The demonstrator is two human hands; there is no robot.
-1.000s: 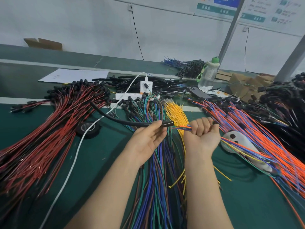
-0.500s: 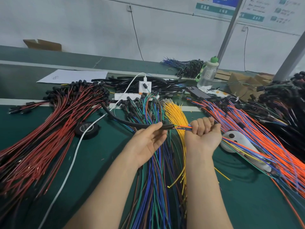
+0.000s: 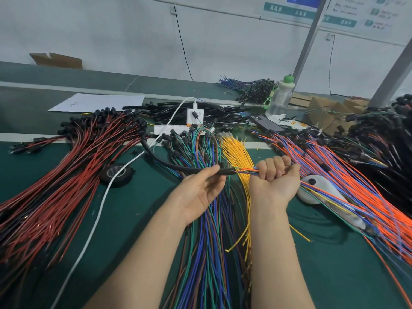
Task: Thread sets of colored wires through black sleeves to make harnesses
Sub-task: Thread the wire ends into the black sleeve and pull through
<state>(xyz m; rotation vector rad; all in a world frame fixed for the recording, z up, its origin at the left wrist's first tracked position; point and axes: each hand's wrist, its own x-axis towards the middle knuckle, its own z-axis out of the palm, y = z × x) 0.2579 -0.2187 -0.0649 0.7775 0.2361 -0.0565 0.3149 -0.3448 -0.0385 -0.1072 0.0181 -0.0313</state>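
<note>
Presently held above the green surface (image 3: 133, 208): one black sleeve (image 3: 178, 167), long axis left to right, mouth pointing right, far end curving away to the left. My left hand (image 3: 200, 192), palm up, pinches it near the mouth. One set of colored wires (image 3: 247, 171) enters that mouth, and my right hand (image 3: 275, 177) is fisted tight around them just beside it.

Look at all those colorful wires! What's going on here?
A person is making a wire harness. Their left hand pinches the end of a black sleeve, while the right hand grips a small bunch of colored wires going into the sleeve's open end. Piles of red wires, yellow wires and orange wires lie around on the green table.
</note>
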